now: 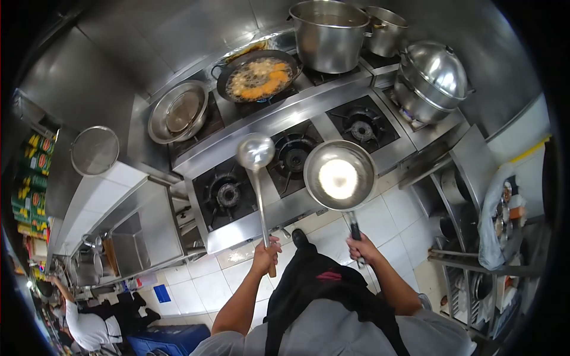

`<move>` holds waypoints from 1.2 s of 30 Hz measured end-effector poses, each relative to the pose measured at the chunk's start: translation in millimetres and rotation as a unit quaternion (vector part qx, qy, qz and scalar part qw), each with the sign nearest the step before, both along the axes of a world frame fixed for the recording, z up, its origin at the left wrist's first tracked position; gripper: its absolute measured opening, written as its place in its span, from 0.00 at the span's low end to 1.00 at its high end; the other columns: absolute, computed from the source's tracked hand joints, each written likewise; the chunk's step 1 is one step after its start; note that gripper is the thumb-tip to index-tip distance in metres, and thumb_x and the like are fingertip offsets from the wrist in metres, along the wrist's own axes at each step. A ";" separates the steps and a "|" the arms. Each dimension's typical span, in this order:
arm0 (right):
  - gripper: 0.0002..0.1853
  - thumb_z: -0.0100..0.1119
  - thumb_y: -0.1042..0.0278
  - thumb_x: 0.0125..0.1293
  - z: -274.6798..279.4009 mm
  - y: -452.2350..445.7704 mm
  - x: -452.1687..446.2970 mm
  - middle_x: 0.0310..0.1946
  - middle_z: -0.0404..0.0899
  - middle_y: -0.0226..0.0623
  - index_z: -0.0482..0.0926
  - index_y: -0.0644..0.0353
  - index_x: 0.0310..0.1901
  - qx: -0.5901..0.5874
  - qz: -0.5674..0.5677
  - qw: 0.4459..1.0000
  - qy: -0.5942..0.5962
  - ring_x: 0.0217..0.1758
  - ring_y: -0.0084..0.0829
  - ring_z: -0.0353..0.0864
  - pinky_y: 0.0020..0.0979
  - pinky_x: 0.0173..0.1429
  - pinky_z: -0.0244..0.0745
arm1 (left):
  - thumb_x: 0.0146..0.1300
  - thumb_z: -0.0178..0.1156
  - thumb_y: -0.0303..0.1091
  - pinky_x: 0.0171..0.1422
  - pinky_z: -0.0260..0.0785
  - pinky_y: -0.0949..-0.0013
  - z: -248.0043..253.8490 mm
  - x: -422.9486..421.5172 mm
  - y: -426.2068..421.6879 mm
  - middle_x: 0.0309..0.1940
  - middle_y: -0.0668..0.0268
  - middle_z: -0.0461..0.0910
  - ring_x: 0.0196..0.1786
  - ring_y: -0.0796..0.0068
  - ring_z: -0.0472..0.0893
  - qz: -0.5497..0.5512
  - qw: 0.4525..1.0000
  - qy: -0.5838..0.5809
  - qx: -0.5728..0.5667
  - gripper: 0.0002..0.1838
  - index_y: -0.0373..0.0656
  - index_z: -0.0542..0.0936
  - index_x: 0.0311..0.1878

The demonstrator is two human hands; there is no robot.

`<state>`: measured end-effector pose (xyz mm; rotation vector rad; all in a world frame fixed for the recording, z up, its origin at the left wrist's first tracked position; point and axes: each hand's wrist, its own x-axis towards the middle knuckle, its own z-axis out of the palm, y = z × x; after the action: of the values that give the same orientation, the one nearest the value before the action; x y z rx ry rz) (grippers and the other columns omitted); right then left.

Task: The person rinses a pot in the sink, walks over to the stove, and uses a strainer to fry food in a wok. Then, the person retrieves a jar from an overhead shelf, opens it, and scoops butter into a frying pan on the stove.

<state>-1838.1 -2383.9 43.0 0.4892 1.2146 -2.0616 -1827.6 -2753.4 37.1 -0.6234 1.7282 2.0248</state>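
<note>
My left hand [266,255] is closed round the long handle of a metal ladle [256,152], close to its wooden end. The ladle's round bowl is raised over the front burners. In my right hand [364,248] I grip the dark handle of a metal frying pan [317,187], held over the stove's front edge. A bright glare covers the middle of the pan, and no food can be made out in it. Behind, a black wok [222,89] on a lit back burner holds orange and pale pieces [261,83] in bubbling oil.
Left of the wok stands a steel bowl [155,121] with a strainer [184,113]. Large pots [329,44] and a domed steamer [436,71] stand at the back right. A sink [127,237] and another person [89,323] are at left, shelves [466,184] at right.
</note>
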 end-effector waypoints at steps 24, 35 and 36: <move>0.18 0.66 0.64 0.44 -115.8 17.2 -335.5 0.39 0.79 0.49 0.81 0.57 0.40 0.658 0.179 0.626 0.378 0.43 0.49 0.79 0.43 0.48 0.76 | 0.60 0.62 0.37 0.41 0.75 0.66 -68.2 -84.5 -16.9 0.27 0.58 0.80 0.33 0.64 0.82 -0.091 0.907 -0.016 -0.410 0.15 0.37 0.73 0.43; 0.08 0.59 0.70 0.52 -53.3 -201.3 -421.5 0.31 0.78 0.44 0.78 0.57 0.35 0.448 0.248 0.646 0.567 0.38 0.46 0.78 0.39 0.44 0.74 | 0.60 0.60 0.41 0.49 0.74 0.57 -65.5 123.7 9.7 0.39 0.50 0.83 0.43 0.52 0.83 0.137 0.887 -0.206 -0.391 0.18 0.42 0.78 0.50; 0.08 0.60 0.68 0.53 -63.3 -211.7 -418.1 0.29 0.78 0.45 0.78 0.57 0.35 0.423 0.367 0.674 0.481 0.37 0.45 0.79 0.39 0.44 0.74 | 0.60 0.60 0.42 0.50 0.74 0.58 -71.9 154.4 19.9 0.39 0.50 0.83 0.44 0.53 0.83 0.138 0.893 -0.224 -0.364 0.18 0.42 0.79 0.50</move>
<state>-2256.2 -2595.7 -20.3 -0.7787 2.4495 -0.8365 -1673.2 -2733.5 -34.8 -1.5071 2.1422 1.1584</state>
